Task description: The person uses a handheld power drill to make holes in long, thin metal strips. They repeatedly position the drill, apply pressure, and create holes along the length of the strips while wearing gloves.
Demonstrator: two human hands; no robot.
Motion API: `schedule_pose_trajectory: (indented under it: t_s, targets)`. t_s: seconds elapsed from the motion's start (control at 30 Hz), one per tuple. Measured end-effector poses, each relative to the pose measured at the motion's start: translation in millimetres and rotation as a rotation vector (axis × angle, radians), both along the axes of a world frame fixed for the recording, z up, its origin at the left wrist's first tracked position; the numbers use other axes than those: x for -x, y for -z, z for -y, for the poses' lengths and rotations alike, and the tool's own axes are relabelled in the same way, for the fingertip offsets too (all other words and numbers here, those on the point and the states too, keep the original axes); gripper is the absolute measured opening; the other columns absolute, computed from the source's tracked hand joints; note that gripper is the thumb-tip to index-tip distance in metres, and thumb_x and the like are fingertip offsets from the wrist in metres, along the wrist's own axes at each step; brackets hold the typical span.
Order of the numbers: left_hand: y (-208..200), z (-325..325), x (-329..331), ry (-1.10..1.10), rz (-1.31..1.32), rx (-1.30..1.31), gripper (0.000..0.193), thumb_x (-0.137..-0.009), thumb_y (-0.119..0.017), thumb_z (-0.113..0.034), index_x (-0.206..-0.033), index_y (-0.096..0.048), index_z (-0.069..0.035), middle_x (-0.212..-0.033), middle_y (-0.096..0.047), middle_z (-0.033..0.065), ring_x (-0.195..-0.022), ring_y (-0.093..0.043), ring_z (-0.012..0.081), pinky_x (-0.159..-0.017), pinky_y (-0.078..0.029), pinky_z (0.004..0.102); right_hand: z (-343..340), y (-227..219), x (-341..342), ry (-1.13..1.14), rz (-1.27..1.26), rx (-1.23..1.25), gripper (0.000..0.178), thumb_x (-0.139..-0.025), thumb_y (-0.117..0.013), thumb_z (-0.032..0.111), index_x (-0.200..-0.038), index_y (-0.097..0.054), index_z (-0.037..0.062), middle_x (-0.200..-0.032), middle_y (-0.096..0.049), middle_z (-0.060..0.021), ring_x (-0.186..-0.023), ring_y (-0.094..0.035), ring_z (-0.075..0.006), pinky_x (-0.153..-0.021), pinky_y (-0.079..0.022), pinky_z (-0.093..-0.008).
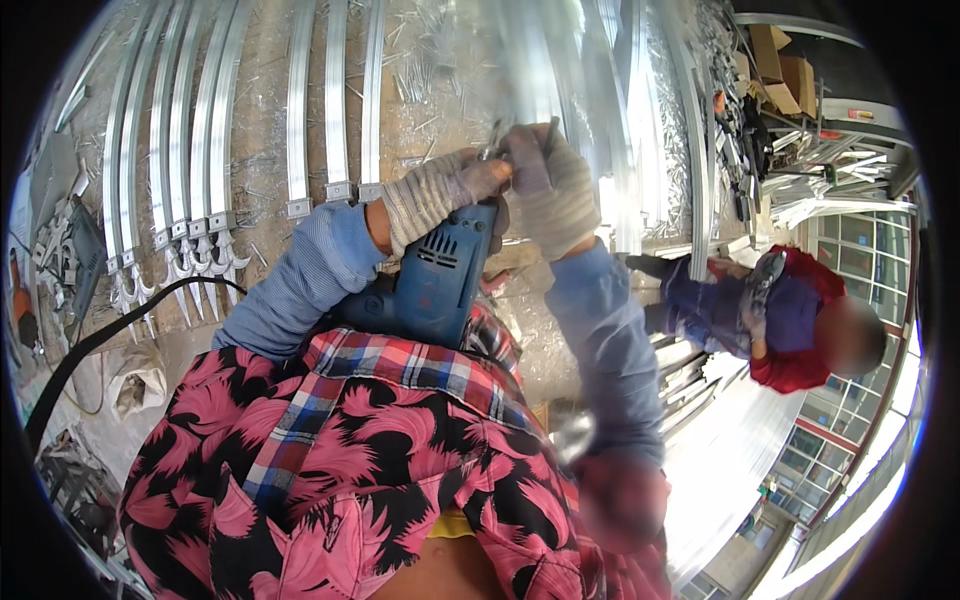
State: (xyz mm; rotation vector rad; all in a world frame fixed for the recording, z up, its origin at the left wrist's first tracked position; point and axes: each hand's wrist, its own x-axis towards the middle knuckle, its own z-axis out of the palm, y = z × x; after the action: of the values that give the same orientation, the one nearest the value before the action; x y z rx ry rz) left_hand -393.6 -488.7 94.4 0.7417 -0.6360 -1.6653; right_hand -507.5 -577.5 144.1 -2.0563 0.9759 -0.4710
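A blue electric drill (440, 275) is propped against my body, its nose pointing up toward long silver metal bars. My left hand (440, 190), in a knitted work glove, reaches across the drill's top to its front end. My right hand (555, 185), also gloved, is closed around the drill's chuck area, fingers meeting those of the left. What sits between the fingertips is too small and blurred to tell. Both forearms wear blue sleeves.
Several silver metal bars with spear-shaped tips (190, 160) lie side by side on a floor strewn with metal shavings. A black cable (90, 350) runs at the left. Another person in red and blue (770, 320) works at the right near metal scraps and cardboard boxes (780, 70).
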Motion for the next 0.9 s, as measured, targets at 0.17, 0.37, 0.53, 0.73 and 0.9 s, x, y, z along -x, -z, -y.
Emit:
schedule_pose_trajectory:
  t_s: [0.17,0.37,0.53,0.73,0.9]
  targets:
    - [-28.0,-13.3,-0.4,-0.168,-0.085,0.046,0.038,-0.076,-0.062,-0.038,-0.091,-0.053,-0.004,-0.07,-0.06,0.0087,-0.06,-0.06,0.0159,-0.052,-0.05,0.0229,-20.3,-8.2,-6.0,0.059,0.239,0.324,0.021,-0.084,-0.051,0.022,-0.087,-0.051,0.0003,-0.052,-0.053,-0.0096,-0.044,-0.054,-0.0225,-0.045,-0.043,-0.031]
    - [-18.4,-36.0,-35.9,-0.033,-0.197,0.205,0.046,-0.077,-0.055,-0.048,-0.094,-0.051,-0.005,-0.07,-0.058,0.0117,-0.065,-0.061,0.0309,-0.056,-0.052,0.0394,3.1,-38.5,7.8,-0.122,0.127,0.476,0.01,-0.079,-0.049,0.003,-0.084,-0.057,0.0071,-0.065,-0.056,-0.003,-0.049,-0.05,-0.0104,-0.043,-0.04,-0.0211]
    - [-40.9,-66.2,-56.3,-0.117,-0.435,0.228,0.048,-0.081,-0.047,-0.05,-0.095,-0.048,-0.005,-0.065,-0.054,0.0074,-0.054,-0.057,0.0242,-0.054,-0.053,0.0396,-39.4,17.7,21.3,0.092,0.413,-0.539,0.041,-0.082,-0.053,0.038,-0.104,-0.055,0.0029,-0.061,-0.051,-0.0012,-0.054,-0.048,-0.011,-0.052,-0.04,-0.0247]
    - [-14.5,-66.8,-54.0,0.181,-1.097,0.609,0.051,-0.086,-0.039,-0.047,-0.103,-0.046,0.001,-0.073,-0.056,0.011,-0.055,-0.055,0.0236,-0.059,-0.052,0.0441,-136.1,110.3,-28.6,-0.193,0.387,-0.598,0.032,-0.083,-0.049,0.014,-0.113,-0.046,0.0026,-0.09,-0.057,-0.0056,-0.079,-0.055,-0.0159,-0.073,-0.045,-0.0297]
    - [-40.4,-109.2,-55.2,-0.098,-0.76,0.369,0.051,-0.083,-0.044,-0.048,-0.096,-0.051,0.001,-0.067,-0.058,0.0141,-0.058,-0.06,0.0267,-0.055,-0.053,0.0405,-188.1,121.1,-28.6,-0.287,0.456,-1.005,0.029,-0.084,-0.046,0.008,-0.113,-0.045,0.0028,-0.099,-0.056,-0.0079,-0.087,-0.056,-0.0187,-0.077,-0.046,-0.0302]
